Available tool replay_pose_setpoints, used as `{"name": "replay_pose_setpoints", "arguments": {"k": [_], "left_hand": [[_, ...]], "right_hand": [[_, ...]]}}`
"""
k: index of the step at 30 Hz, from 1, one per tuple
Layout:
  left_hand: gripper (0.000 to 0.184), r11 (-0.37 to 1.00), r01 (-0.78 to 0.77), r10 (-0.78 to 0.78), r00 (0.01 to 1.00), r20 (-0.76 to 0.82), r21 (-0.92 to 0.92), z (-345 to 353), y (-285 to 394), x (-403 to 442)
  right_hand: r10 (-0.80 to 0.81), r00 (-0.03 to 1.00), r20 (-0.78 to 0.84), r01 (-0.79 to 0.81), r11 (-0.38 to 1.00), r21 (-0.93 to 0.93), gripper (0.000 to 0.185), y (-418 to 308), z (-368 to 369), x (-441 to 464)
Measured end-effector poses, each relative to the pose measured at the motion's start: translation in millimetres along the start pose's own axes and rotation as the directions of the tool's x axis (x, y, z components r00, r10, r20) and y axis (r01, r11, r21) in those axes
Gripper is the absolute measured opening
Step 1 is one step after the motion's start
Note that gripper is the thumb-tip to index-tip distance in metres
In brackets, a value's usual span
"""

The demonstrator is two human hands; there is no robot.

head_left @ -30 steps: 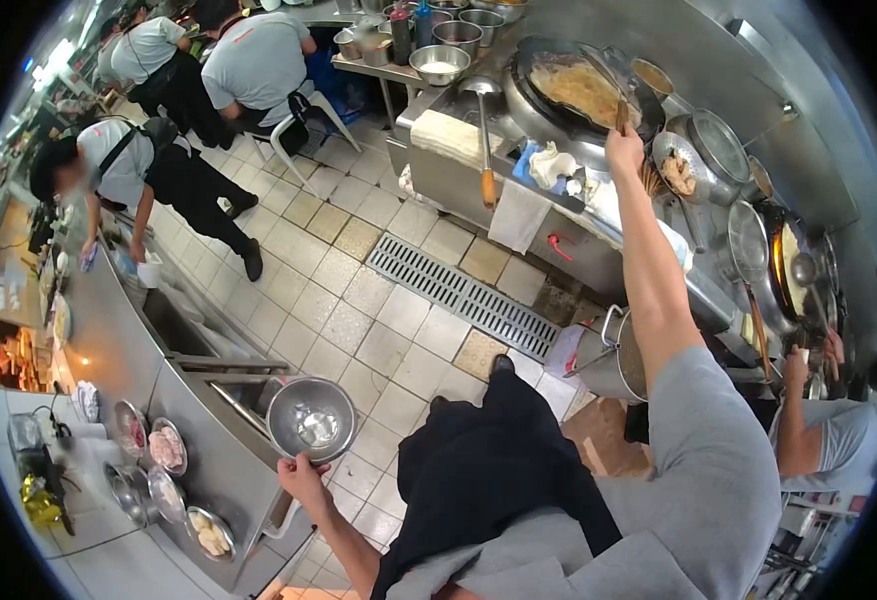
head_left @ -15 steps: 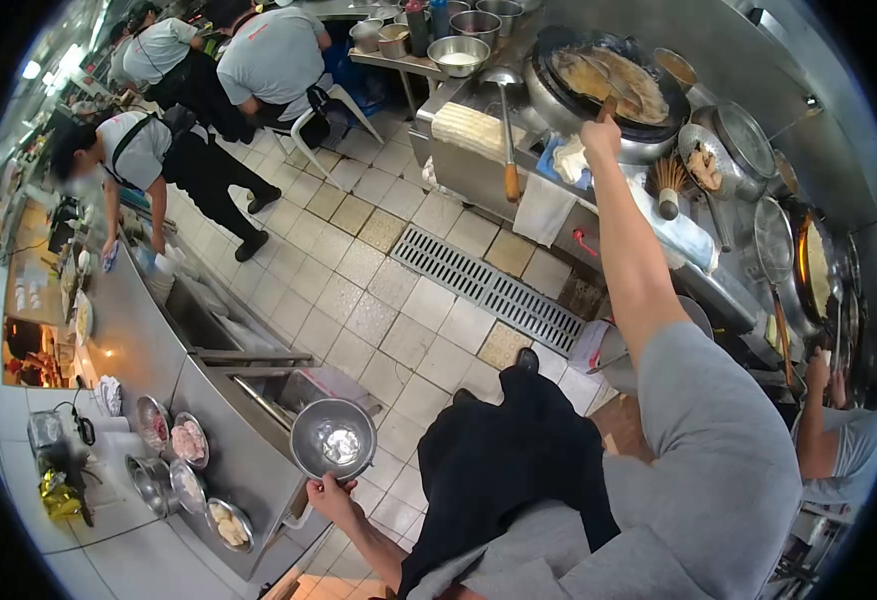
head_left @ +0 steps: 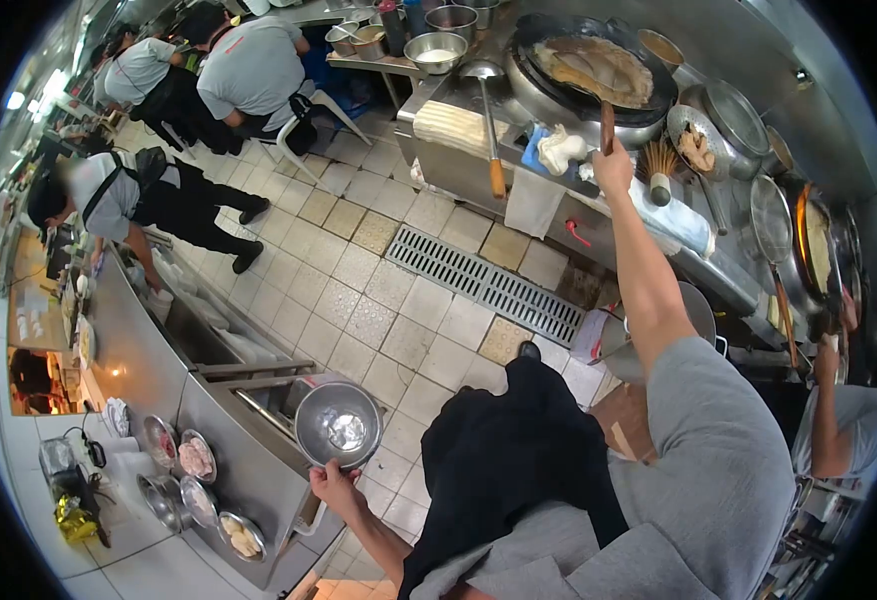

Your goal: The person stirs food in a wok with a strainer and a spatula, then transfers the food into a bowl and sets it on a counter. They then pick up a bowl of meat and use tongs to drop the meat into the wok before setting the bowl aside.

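My left hand (head_left: pixel 336 486) is closed on the near rim of a metal bowl (head_left: pixel 320 412), held over the floor beside the left counter. Something clear or shiny lies at the bowl's bottom. Stretched out forward, my right hand (head_left: pixel 613 168) grips the wooden handle (head_left: pixel 607 128) of a tool whose head is in the wok (head_left: pixel 664 88). A broad, brownish mass (head_left: pixel 618 75) spreads inside the wok. Just right of my right hand, a bamboo brush (head_left: pixel 659 165) stands on the stove edge, near a strainer (head_left: pixel 703 135) with pale pieces in it.
Small dishes of food (head_left: pixel 196 456) stand on the left counter (head_left: pixel 148 350). A co-worker (head_left: pixel 128 190) bends over that counter; others are at the back left and far right. A ladle (head_left: pixel 491 130) lies left of the wok. A floor drain (head_left: pixel 483 285) crosses the tiles.
The tool's head has moved within the wok, with my right hand pulled slightly back toward me. The bowl stays in my left hand. The co-worker at the left counter bends lower.
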State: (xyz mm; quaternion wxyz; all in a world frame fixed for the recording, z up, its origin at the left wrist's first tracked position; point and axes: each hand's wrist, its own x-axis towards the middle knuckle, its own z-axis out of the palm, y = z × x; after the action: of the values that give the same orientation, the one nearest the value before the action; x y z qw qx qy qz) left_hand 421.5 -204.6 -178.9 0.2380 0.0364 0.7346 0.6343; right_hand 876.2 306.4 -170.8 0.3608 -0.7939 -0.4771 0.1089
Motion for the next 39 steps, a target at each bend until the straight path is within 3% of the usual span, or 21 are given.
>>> {"name": "replay_pose_setpoints", "arguments": {"k": [4, 13, 16, 17, 21, 24, 27, 33, 39], "left_hand": [[0.015, 1.000, -0.009, 0.009, 1.000, -0.008, 0.010, 1.7, -1.8, 5.3], [0.017, 1.000, -0.013, 0.014, 1.000, 0.018, -0.017, 4.0, -4.3, 6.0], [0.018, 1.000, -0.017, 0.017, 1.000, -0.002, -0.022, 4.1, -4.2, 5.9], [0.018, 1.000, -0.014, 0.014, 1.000, -0.009, -0.021, 5.4, -2.6, 4.4], [0.017, 1.000, -0.015, 0.014, 1.000, -0.024, -0.026, 9.4, -0.2, 2.4], [0.017, 1.000, -0.019, 0.018, 0.999, -0.037, -0.019, 10.5, 0.7, 1.4], [0.017, 0.999, -0.031, 0.030, 0.999, -0.035, -0.021, 14.1, 1.7, 0.3], [0.017, 0.999, -0.039, 0.039, 0.997, -0.071, -0.002, 23.5, 4.7, -5.0], [0.017, 0.998, -0.062, 0.060, 0.995, -0.078, -0.026, 24.6, 1.2, -5.5]], "right_hand": [[0.003, 1.000, 0.024, -0.003, 1.000, -0.027, 0.034, 3.5, -1.1, 8.0], [0.108, 0.994, 0.016, -0.109, 0.994, 0.024, 0.041, 18.3, 10.4, 24.7], [0.188, 0.974, 0.129, -0.213, 0.951, 0.224, 0.047, -6.1, -15.6, 1.6], [0.149, 0.986, 0.074, -0.163, 0.951, 0.264, 0.057, 5.7, -6.0, 6.1], [0.182, 0.978, 0.099, -0.204, 0.928, 0.313, 0.074, 0.2, -16.0, -5.0], [0.192, 0.976, 0.098, -0.214, 0.923, 0.321, 0.074, 8.1, -14.0, -3.1], [0.222, 0.966, 0.131, -0.248, 0.936, 0.248, 0.077, 13.5, -14.7, 0.2], [0.148, 0.989, -0.022, -0.147, 0.988, 0.049, 0.082, 55.1, 5.9, 28.0], [0.113, 0.988, -0.108, -0.109, 0.993, 0.041, 0.082, 42.8, -7.3, 13.1]]}}
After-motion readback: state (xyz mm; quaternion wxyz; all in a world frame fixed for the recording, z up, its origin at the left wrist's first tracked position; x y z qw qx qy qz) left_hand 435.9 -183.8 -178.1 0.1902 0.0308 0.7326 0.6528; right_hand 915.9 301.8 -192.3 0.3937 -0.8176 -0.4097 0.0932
